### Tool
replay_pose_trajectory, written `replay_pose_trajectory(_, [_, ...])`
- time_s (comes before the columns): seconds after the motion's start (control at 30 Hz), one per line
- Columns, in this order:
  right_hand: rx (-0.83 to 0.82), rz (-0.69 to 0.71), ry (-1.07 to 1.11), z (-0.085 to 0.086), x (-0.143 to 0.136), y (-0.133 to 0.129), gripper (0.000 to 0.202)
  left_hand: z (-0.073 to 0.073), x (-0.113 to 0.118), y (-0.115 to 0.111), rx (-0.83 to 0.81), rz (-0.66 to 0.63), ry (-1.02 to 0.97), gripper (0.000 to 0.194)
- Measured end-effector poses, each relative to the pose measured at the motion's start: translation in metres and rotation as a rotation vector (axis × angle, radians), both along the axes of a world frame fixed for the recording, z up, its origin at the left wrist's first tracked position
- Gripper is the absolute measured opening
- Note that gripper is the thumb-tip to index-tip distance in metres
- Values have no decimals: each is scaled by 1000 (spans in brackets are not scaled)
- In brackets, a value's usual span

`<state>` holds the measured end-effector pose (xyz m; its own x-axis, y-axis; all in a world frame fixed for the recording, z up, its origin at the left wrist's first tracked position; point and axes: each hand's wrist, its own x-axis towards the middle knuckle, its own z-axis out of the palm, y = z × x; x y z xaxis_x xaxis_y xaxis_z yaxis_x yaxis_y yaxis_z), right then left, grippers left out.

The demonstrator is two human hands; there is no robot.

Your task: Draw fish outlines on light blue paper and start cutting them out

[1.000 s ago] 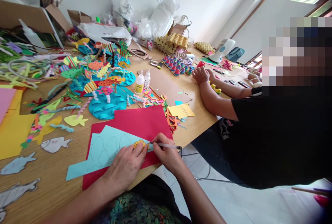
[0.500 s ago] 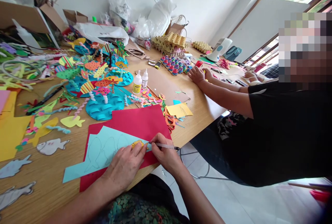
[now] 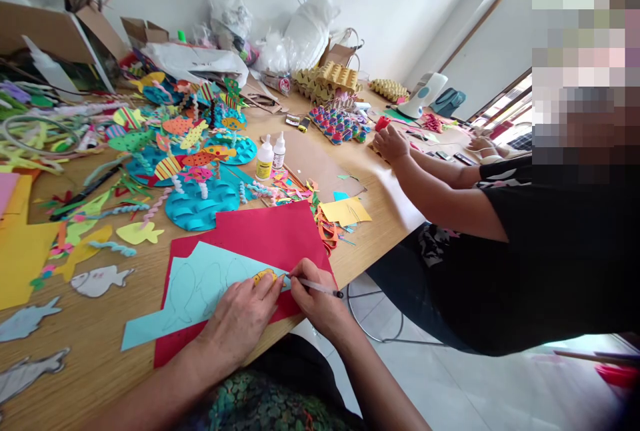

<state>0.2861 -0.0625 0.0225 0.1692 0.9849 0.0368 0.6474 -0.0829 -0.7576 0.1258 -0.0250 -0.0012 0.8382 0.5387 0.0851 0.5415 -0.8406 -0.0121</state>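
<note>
My right hand (image 3: 316, 294) grips a pen (image 3: 320, 286) with a clear barrel, its tip at the tail end of a small yellow fish cutout (image 3: 265, 276). The fish lies on light blue paper (image 3: 193, 284) that bears several pencilled fish outlines. Pressed flat with fingers spread slightly, my left hand (image 3: 245, 314) rests on the blue paper and touches the yellow fish, partly covering it. Red paper (image 3: 270, 234) lies under the blue sheet, at the table's front edge.
Blue discs (image 3: 203, 204) with colourful paper fish stand behind. Two glue bottles (image 3: 265, 159), paper scraps (image 3: 305, 198) and egg trays (image 3: 330, 81) lie farther back. White fish cutouts (image 3: 100, 281) are at left. Another person's hands (image 3: 393, 143) work at the right.
The pen in my right hand has tilted slightly, its rear end lower. My left hand stays in place. The other person's hands and arms have shifted right.
</note>
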Motion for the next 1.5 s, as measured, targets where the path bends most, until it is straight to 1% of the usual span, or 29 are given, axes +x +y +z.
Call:
replay_pose_trajectory(0.23, [7,36,-10,0,-2,-4,8,1,1,0,-6,14,19,36])
replay_pose_trajectory(0.5, [5,26,-24,2,-3,-4,8,-5,-5,2,-26,-44,-26,35])
replay_pose_trajectory(0.7, [-4,47,-5,2,-3,-5,8,-2,-5,3,-30,-45,-13,35])
replay_pose_trajectory(1.0, [-17,44,-17,7,-3,-6,8,-5,-8,3,-42,-58,-21,40])
replay_pose_trajectory(1.3, [-11,53,-31,7,-1,-10,8,-4,-8,3,-52,-56,-33,45])
replay_pose_trajectory(1.5, [-26,61,-12,8,0,-11,9,-4,-7,3,-78,-46,-57,42])
